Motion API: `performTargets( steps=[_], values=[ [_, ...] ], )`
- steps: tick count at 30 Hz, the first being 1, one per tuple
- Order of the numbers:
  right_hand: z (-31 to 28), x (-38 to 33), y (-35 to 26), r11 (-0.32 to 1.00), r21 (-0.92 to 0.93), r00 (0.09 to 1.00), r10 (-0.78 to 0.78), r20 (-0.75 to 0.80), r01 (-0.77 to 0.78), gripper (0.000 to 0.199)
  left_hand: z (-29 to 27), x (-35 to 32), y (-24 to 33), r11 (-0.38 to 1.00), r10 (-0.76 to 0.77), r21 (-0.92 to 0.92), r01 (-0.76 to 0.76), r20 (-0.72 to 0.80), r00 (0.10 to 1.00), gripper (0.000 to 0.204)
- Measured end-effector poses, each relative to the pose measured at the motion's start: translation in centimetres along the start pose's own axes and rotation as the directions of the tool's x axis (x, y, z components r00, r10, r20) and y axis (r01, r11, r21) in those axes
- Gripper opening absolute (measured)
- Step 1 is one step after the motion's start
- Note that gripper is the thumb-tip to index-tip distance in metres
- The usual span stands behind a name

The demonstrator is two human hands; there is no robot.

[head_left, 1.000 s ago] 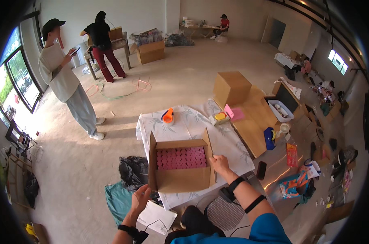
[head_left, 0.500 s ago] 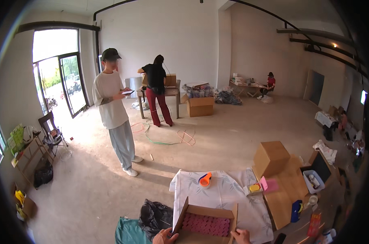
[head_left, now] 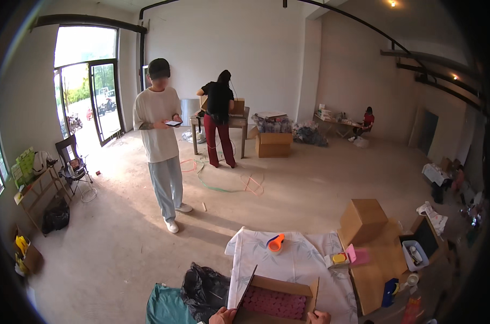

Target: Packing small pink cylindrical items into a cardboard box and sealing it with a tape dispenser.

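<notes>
An open cardboard box (head_left: 280,283) sits at the near edge of a table spread with a white leaf-patterned cloth (head_left: 304,254). Rows of small pinkish-purple round pieces (head_left: 274,303) fill it; their exact kind cannot be made out. My left hand (head_left: 222,316) is closed on the box's raised left flap, low at its near end. On the opposite side, my right hand (head_left: 319,317) grips the right flap with bent fingers. Both hands are partly cut off by the lower picture edge. Beyond the box lies an orange tape dispenser (head_left: 276,244).
Right of the cloth, a wooden tabletop (head_left: 377,264) bears a closed carton (head_left: 363,220), with a yellow-and-pink item (head_left: 340,258) beside it. A black plastic bag (head_left: 204,289) and green cloth (head_left: 168,305) lie left. One person (head_left: 157,124) stands holding a phone; another (head_left: 219,116) works at a far table.
The whole view has shifted slightly, so the scene sits a little further right. Both hands stay on the box flaps. The standing person's head is bent further toward the phone.
</notes>
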State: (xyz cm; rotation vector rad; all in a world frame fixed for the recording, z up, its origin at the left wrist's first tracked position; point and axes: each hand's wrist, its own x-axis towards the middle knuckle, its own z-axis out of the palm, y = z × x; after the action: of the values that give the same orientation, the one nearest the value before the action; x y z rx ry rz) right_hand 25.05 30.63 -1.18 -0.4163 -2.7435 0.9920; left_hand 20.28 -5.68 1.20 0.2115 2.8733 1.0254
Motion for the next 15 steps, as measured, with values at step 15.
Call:
performTargets(
  steps=[15],
  values=[
    [-1.4, 3.6, -2.4, 0.968, -0.196, 0.956, 0.196, 0.218, -0.154, 0.055, -2.5, 4.0, 2.8, 0.987, -0.055, 0.158, 0.042, 0.077, 0.996, 0.047]
  ],
)
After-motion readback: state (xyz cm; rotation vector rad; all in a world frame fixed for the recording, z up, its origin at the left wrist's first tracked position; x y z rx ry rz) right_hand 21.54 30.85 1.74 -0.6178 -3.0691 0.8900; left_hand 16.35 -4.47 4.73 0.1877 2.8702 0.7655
